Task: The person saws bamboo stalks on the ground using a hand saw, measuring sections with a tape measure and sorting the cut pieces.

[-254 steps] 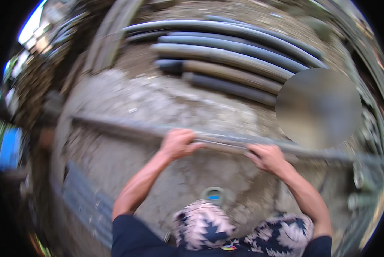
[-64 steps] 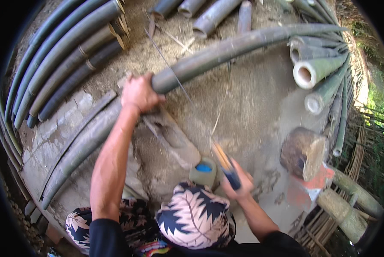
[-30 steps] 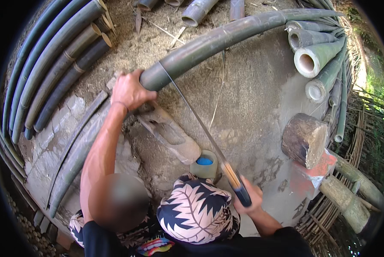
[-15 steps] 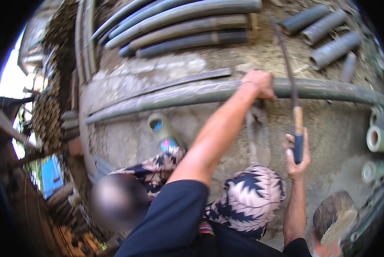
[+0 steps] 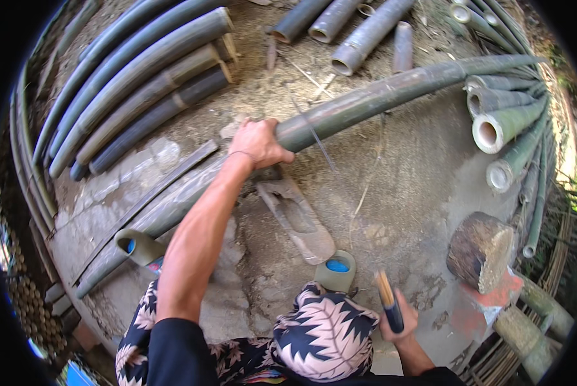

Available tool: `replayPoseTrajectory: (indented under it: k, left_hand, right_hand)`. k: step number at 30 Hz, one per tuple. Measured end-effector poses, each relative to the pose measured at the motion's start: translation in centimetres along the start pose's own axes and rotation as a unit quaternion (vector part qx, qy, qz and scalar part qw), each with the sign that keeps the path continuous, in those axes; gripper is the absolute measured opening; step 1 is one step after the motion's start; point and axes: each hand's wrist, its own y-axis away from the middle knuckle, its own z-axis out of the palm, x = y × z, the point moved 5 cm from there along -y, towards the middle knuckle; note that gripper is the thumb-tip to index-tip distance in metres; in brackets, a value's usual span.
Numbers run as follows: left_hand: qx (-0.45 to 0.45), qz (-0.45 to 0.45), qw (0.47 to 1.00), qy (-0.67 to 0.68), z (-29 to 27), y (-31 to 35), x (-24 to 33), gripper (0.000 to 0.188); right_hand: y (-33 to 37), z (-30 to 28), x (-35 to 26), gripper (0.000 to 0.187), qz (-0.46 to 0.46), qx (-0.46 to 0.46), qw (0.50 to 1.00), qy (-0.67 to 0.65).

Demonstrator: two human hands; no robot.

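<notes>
A long green bamboo pole (image 5: 359, 106) runs slantwise across the ground. My left hand (image 5: 260, 143) is closed over its upper side, with the thumb on the near side. Near my right knee, my right hand (image 5: 401, 321) is wrapped around the wood-and-dark handle of a saw (image 5: 390, 302). Its narrow blade is blurred; a thin dark stretch of it crosses the pole to the right of my left hand. Teeth cannot be made out. Under the pole by my left hand lies a worn wooden block (image 5: 295, 222) with a hollow.
Thick bamboo lengths (image 5: 147, 96) lie at far left, shorter cut tubes (image 5: 372, 38) at the back. More bamboo ends (image 5: 494, 132) stack at right, near a stump (image 5: 478, 248). My feet wear green clogs (image 5: 335, 273). A flat strip (image 5: 153, 199) lies beside the pole.
The view has swung to the right. My right hand has drawn the saw handle back toward my body, and the blade now crosses the pole. My left hand stays on the pole.
</notes>
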Motion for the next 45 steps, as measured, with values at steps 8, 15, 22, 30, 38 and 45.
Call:
replayPoseTrajectory:
  k: [8,15,22,30,38,45]
  left_hand:
    - [0.075,0.054,0.996,0.006,0.2,-2.2,4.1,0.066]
    - [0.05,0.021,0.998,0.021,-0.3,-2.9,2.5,0.064]
    - [0.05,0.049,0.997,0.024,0.4,-3.4,4.4,0.074]
    - [0.077,0.057,0.995,0.036,1.4,-4.3,3.4,0.075]
    - [0.052,0.039,0.998,0.02,0.5,-3.2,1.7,0.078]
    - [0.059,0.061,0.995,0.053,1.2,-3.9,3.8,0.076]
  right_hand:
    - [-19.6,7.4,0.6,0.06,-0.003,0.09,0.979,-0.182]
    - [-5.1,1.9,2.5,0.054,-0.024,0.029,0.998,-0.051]
    - [-14.7,5.2,3.6,0.06,0.017,0.031,0.991,-0.13]
    - [-17.0,7.6,4.2,0.061,-0.053,0.082,0.985,-0.142]
    - [-2.5,2.1,4.3,0.053,0.009,0.004,0.997,-0.08]
    - [-23.0,10.0,3.4,0.06,-0.014,0.081,0.979,-0.187]
